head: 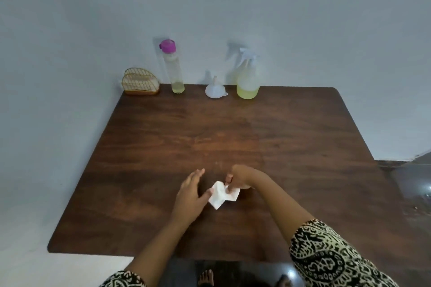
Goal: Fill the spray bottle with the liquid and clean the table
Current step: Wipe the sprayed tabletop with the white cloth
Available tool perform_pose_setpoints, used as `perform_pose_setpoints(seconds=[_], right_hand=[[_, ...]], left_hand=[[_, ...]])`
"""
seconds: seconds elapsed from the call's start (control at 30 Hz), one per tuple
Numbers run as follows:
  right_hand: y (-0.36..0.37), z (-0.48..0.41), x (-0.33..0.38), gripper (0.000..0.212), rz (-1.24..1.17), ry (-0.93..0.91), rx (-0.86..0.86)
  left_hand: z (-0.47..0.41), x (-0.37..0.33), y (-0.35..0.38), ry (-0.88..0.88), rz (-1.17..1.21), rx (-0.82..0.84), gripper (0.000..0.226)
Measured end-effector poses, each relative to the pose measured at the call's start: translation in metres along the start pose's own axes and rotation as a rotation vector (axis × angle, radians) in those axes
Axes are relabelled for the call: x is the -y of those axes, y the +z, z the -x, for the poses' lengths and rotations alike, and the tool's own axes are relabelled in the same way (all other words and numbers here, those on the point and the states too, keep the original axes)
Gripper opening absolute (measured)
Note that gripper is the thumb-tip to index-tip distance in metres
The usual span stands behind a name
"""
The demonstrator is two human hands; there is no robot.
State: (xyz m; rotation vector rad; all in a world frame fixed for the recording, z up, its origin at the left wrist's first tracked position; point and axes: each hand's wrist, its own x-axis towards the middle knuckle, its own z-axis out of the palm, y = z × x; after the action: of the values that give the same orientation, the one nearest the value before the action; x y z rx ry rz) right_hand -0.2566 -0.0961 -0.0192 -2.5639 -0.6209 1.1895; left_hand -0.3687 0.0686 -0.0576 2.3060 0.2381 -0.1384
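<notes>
A white tissue [220, 197] lies crumpled on the dark wooden table [233, 128] near its front middle. My right hand [240, 176] pinches its right part from above. My left hand [192, 192] touches its left edge with the thumb, the fingers stretched out flat. At the table's back edge stands the spray bottle [248, 77], clear with a white trigger head and yellow liquid in its lower part. A tall clear bottle [173, 67] with a pink cap stands further left, a little yellowish liquid at its bottom. Between them a white funnel [215, 88] rests upside down.
A gold wire napkin holder [140, 82] sits at the back left corner. A pale wall rises right behind the table. My bare feet [206, 277] show under the front edge. A shiny floor lies to the right.
</notes>
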Motion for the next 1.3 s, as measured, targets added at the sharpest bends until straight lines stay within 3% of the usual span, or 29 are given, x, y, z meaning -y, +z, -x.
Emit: perform_pose_setpoints(seconds=[0.1, 0.17, 0.27, 0.5, 0.6, 0.7, 0.8, 0.93, 1.07, 1.17, 1.3], right_hand=[[-0.016, 0.028, -0.043, 0.013, -0.423, -0.026, -0.093], [-0.038, 0.051, -0.084, 0.008, -0.707, -0.020, -0.118], [-0.072, 0.084, -0.157, 0.004, -0.939, -0.045, -0.175], [-0.139, 0.160, -0.361, 0.007, -1.298, 0.102, -0.585], [-0.156, 0.192, -0.435, 0.006, -1.344, 0.203, -0.685], [-0.166, 0.214, -0.485, 0.007, -1.376, 0.229, -0.664], [-0.169, 0.215, -0.497, 0.011, -1.486, 0.192, -0.605], [-0.178, 0.188, -0.475, 0.014, -1.650, 0.088, -0.377], [-0.173, 0.150, -0.403, 0.016, -1.681, 0.007, -0.104], [-0.151, 0.122, -0.335, 0.013, -1.598, -0.083, 0.010], [-0.117, 0.094, -0.254, 0.016, -1.593, -0.146, 0.169]], left_hand=[[-0.019, -0.044, 0.021, -0.040, 0.179, 0.262, 0.055], [-0.035, -0.083, 0.043, -0.103, 0.427, 0.379, 0.030], [-0.063, -0.144, 0.086, -0.098, 0.606, 0.383, 0.010], [-0.112, -0.318, 0.228, -0.139, 0.701, 0.515, 0.008], [-0.131, -0.387, 0.287, -0.209, 0.741, 0.435, 0.008], [-0.149, -0.437, 0.325, -0.265, 0.799, 0.375, 0.013], [-0.158, -0.452, 0.334, -0.267, 0.818, 0.332, 0.010], [-0.162, -0.436, 0.317, -0.366, 0.866, 0.137, 0.015], [-0.144, -0.390, 0.271, -0.566, 1.145, -0.101, 0.006], [-0.114, -0.343, 0.229, -0.641, 1.400, -0.275, 0.008], [-0.073, -0.282, 0.187, -0.645, 1.388, -0.487, 0.011]])
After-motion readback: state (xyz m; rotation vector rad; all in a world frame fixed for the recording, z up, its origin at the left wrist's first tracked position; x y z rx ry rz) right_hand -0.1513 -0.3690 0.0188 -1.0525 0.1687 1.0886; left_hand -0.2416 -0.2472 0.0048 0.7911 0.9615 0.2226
